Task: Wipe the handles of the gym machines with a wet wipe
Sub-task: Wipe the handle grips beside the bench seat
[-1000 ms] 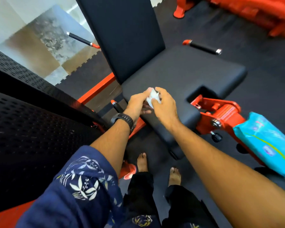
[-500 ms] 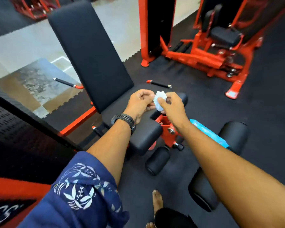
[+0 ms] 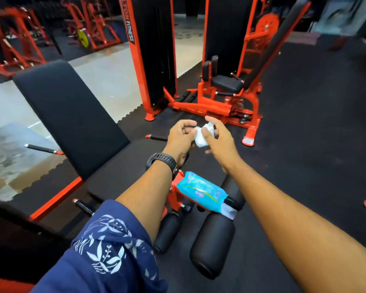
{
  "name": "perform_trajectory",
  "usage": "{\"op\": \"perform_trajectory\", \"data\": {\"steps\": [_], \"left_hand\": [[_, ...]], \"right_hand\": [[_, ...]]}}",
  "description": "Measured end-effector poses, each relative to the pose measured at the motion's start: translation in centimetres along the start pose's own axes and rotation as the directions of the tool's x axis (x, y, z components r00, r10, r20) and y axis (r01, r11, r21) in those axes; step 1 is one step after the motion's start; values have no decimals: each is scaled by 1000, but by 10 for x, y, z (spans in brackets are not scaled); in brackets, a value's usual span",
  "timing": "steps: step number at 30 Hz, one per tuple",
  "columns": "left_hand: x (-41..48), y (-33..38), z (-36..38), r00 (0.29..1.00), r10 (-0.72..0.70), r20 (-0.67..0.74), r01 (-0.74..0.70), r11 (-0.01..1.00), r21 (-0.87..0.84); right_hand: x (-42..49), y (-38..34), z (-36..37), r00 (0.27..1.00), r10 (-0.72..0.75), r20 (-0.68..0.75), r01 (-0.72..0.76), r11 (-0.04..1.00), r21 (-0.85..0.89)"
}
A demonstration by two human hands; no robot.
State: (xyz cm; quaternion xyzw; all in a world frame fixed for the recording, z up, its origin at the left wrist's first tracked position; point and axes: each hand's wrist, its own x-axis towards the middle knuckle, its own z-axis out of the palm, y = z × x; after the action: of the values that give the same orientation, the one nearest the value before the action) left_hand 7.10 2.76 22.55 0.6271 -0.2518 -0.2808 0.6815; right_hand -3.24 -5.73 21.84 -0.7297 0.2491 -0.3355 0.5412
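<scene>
- Holding a crumpled white wet wipe (image 3: 200,139) between both hands, just above the middle of the frame and raised over the far end of the bench seat (image 3: 123,166).
- Left hand (image 3: 182,136): fingers curled in, thumb and fingertips pinching the wipe's left edge. A black watch (image 3: 163,162) sits on that wrist, and a blue leaf-print sleeve (image 3: 106,250) is pushed up the forearm.
- Right hand (image 3: 220,142): thumb lies across the front of the wipe and the index finger arches above it. The other fingers are mostly hidden behind the wipe, so the grip appears to be a loose pinch, half open.
- The wipe touches no part of any machine.
- Handles seen on this bench, all with black grips and red ends: side handle (image 3: 42,149) at mid-left beyond the backrest (image 3: 70,117); far handle (image 3: 156,137) just left of the left hand; near handle (image 3: 84,207) at lower left below the seat.
- A light blue wipe pack (image 3: 201,191) lies below the hands on the red frame at the seat's front, tilted, between the two forearms.
- Black roller pads (image 3: 212,244) lie below the pack, lower centre.
- A red seated machine (image 3: 220,96) stands at upper centre on the black floor mat (image 3: 304,144).
</scene>
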Motion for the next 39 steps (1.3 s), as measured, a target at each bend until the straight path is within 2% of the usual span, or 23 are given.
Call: {"op": "perform_trajectory", "data": {"steps": [5, 7, 11, 14, 18, 24, 28, 31, 33, 36, 39], "left_hand": [[25, -3, 97, 994, 51, -95, -50, 999, 14], [36, -4, 134, 990, 55, -134, -57, 998, -10], [57, -8, 197, 979, 34, -201, -51, 995, -80], [77, -14, 228, 987, -38, -157, 7, 982, -189], [113, -26, 251, 993, -55, -108, 29, 972, -235], [205, -48, 252, 954, -42, -297, -38, 965, -260], [262, -51, 247, 917, -55, -395, -52, 965, -256], [295, -53, 238, 878, -52, -477, -65, 972, -227], [317, -58, 227, 839, -46, -543, -67, 980, -187], [345, -67, 206, 775, -33, -631, -55, 991, -119], [373, -81, 188, 697, -37, -717, -15, 998, -66]], "right_hand": [[37, 9, -85, 998, -5, 70, 15, 990, -138], [52, 12, -120, 995, -22, 99, 35, 991, -131], [79, 25, -180, 992, 39, 122, -29, 997, -76], [113, 44, -206, 991, 58, 119, -55, 998, -27], [164, 68, -217, 999, 50, 16, -50, 999, 11], [255, 105, -203, 981, 27, 194, -28, 1000, 0], [317, 117, -190, 947, 81, 311, -86, 996, 3], [363, 125, -176, 875, 127, 467, -149, 989, 12], [394, 136, -162, 802, 119, 586, -122, 992, -34], [435, 158, -134, 668, 149, 729, -147, 987, -67], [472, 182, -99, 487, 183, 854, -173, 979, -111]]}}
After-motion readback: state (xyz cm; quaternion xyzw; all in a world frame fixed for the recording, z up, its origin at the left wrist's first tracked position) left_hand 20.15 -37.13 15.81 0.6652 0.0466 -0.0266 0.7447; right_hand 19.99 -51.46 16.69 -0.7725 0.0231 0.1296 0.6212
